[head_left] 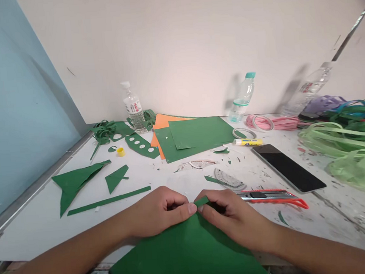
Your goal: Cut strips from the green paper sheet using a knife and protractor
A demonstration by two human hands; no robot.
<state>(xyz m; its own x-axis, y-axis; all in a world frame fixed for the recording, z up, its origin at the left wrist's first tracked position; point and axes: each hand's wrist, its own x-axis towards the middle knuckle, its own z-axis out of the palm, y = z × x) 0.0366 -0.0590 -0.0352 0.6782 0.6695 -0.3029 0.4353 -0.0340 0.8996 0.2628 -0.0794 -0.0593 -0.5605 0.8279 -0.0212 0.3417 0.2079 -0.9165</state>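
Observation:
A large sheet of green paper lies at the table's near edge, its lower part reaching out of view. My left hand pinches its top corner, the thumb lying over the paper. Beside it, my right hand pinches the same corner between thumb and fingers. A small flap of green shows folded up between the two hands, and their fingertips nearly touch. Just beyond my right hand lies a red utility knife, with a clear protractor behind it. A narrow green paper strip rests near my left hand.
Green paper offcuts lie at the left. Green and orange sheets are stacked at the back, near a glue stick. A phone and curled paper strips occupy the right. Water bottles stand along the wall.

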